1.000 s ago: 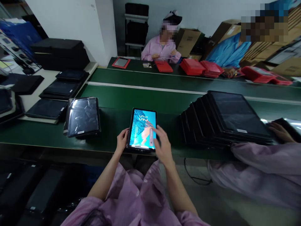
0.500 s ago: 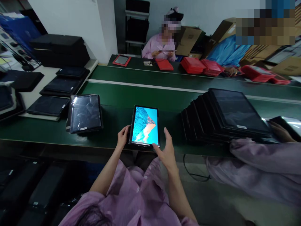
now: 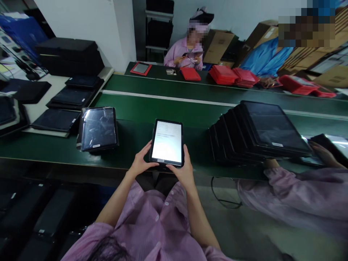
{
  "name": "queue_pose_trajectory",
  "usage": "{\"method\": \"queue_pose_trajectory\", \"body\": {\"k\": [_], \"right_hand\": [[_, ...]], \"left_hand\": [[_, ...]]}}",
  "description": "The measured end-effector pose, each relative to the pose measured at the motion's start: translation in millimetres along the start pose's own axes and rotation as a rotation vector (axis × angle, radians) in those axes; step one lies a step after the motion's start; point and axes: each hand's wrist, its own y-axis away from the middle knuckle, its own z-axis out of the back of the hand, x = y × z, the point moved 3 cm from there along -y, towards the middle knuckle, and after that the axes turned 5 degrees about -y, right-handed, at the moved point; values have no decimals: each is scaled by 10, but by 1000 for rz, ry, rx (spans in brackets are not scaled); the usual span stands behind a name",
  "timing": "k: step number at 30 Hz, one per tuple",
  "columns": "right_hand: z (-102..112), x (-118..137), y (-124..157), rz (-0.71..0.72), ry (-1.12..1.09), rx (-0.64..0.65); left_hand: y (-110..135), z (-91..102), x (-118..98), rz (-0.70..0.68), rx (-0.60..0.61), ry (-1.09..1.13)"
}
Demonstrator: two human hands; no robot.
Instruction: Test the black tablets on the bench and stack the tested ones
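Observation:
A black-cased tablet point(image 3: 167, 142) with a lit white screen lies on the near edge of the green bench point(image 3: 130, 141). My left hand point(image 3: 140, 163) grips its lower left corner, thumb on the bottom bezel. My right hand point(image 3: 183, 171) grips the lower right corner, its thumb along the bottom edge. Both hands are closed on the tablet.
A wrapped tablet point(image 3: 98, 128) sits to the left, a leaning row of dark tablets point(image 3: 258, 132) to the right. A co-worker's sleeve point(image 3: 299, 195) and hand point(image 3: 323, 154) are at the right. Red cases point(image 3: 231, 76) and a seated person point(image 3: 187, 50) are across the belt.
The tablet's screen went from a blue wallpaper to a white page. My right hand left the screen and came down to grip the lower right corner; my left hand shifted to the bottom edge.

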Motion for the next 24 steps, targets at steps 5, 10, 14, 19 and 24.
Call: {"method": "queue_pose_trajectory", "body": {"k": [5,10,14,19,24], "right_hand": [[72,196,33,296,56,-3],[96,330,72,580,62,234],[56,308,-11,476,88,178],[-49,318,-62,390,41,43],[-98,330,-77,402,0,-17]], "left_hand": [[-38,10,206,23,-7,103],[-104,-49,602,219,-189,252],[-118,-131,803,383,-310,95],[-83,-146,839,287,-245,17],[-62,-128,866,290,-228,43]]}}
